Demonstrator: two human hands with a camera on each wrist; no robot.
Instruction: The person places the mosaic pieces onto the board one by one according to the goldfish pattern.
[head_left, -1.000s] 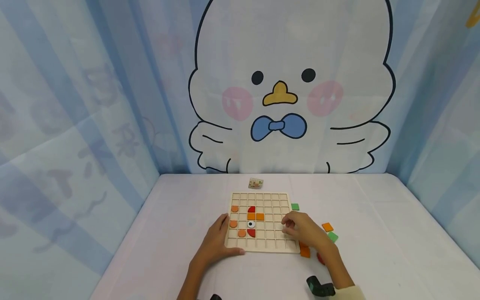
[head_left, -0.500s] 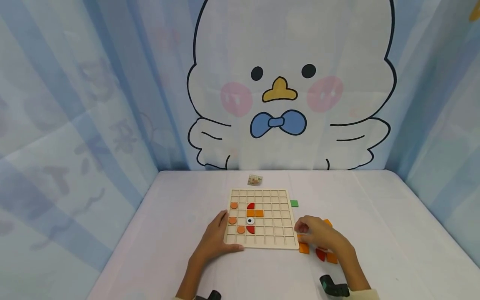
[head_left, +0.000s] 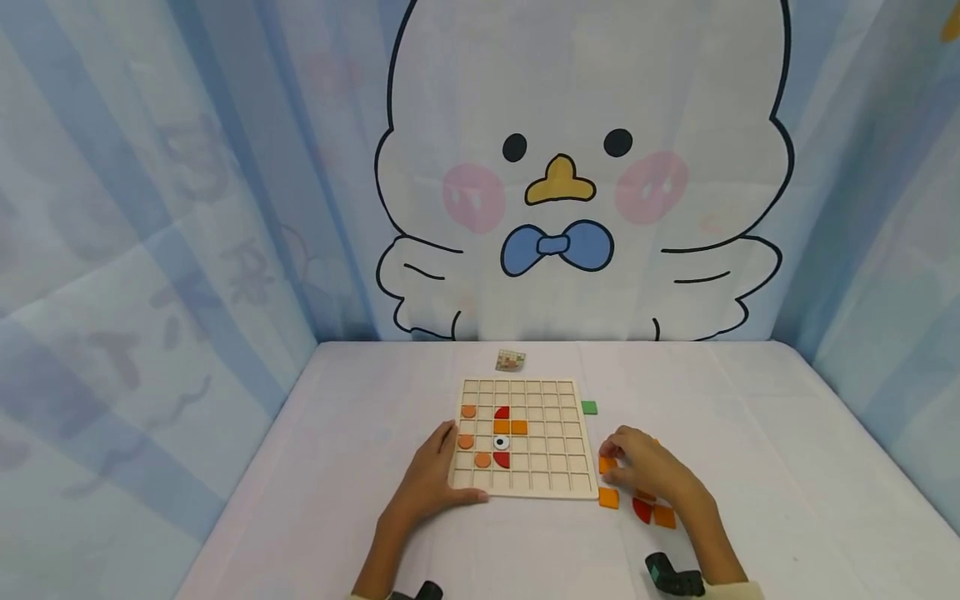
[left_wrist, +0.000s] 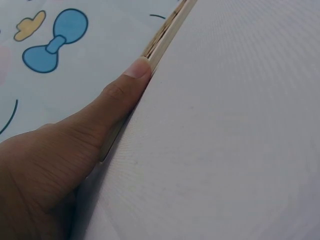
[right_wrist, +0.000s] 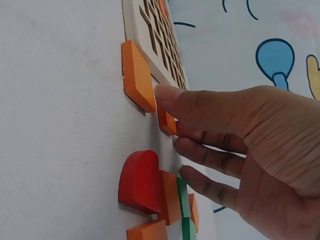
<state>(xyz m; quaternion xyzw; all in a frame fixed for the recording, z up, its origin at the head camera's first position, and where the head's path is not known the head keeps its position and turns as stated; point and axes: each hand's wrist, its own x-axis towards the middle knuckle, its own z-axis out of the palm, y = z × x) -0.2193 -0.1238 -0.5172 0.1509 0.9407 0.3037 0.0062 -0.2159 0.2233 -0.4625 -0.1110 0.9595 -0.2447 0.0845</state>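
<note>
A light wooden grid board [head_left: 551,457] lies on the table. My left hand [head_left: 431,479] grips its near left corner, with the thumb along the front edge and the fingers at the left side; in the left wrist view the thumb [left_wrist: 117,92] presses against the edge. Just right of the board, my right hand [head_left: 648,467] pinches an orange square tile [head_left: 607,465] between thumb and fingers. The right wrist view shows that tile [right_wrist: 166,121] partly behind the thumb. Set in the board are orange discs [head_left: 482,460], red quarter-round pieces [head_left: 502,412], orange squares [head_left: 519,427] and an eye disc [head_left: 501,442].
Beside the board's near right corner lies another orange tile [head_left: 608,498]. A red quarter-round piece [head_left: 642,511] and an orange tile [head_left: 664,517] lie near my right wrist, with green tiles [right_wrist: 188,227] beyond. One green tile [head_left: 589,407] touches the far right. A small patterned card [head_left: 510,360] lies behind the board.
My right hand has moved from over the board's right edge to the tiles on the right, and its fingers now close on an orange square. My left hand keeps its place.
</note>
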